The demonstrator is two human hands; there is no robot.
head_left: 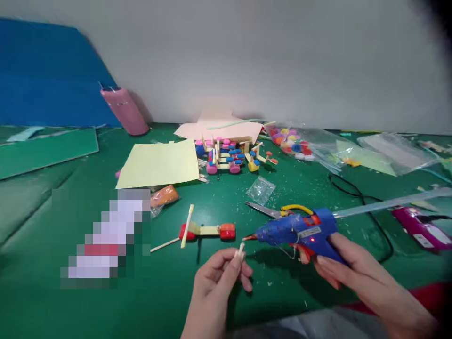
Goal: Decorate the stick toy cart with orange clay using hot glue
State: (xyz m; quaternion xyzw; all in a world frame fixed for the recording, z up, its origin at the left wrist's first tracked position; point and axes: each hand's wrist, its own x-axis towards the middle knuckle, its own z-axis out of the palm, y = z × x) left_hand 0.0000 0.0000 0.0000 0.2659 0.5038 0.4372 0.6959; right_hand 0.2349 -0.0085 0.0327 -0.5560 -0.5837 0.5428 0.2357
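My right hand [353,268] is wrapped round the handle of a blue hot glue gun [296,229], whose tip points left. A clear glue stick [391,201] sticks out of its back end. Just below the tip, my left hand [226,278] pinches a small pale piece [241,249] upright between thumb and finger; its exact kind I cannot make out. Beyond the left hand lies a small model [208,230] with red end blocks and a flat wooden strip between them. A pale stick [187,226] lies across its left block, and a thin wooden stick [165,245] points away to the left.
Scissors [264,209] with yellow handles lie behind the glue gun. Several small colourful models [226,157] stand farther back, beside a yellow sheet [160,165]. A pink tumbler [125,110] stands by the wall. A black cord [363,195] runs at the right, near a magenta device [420,228].
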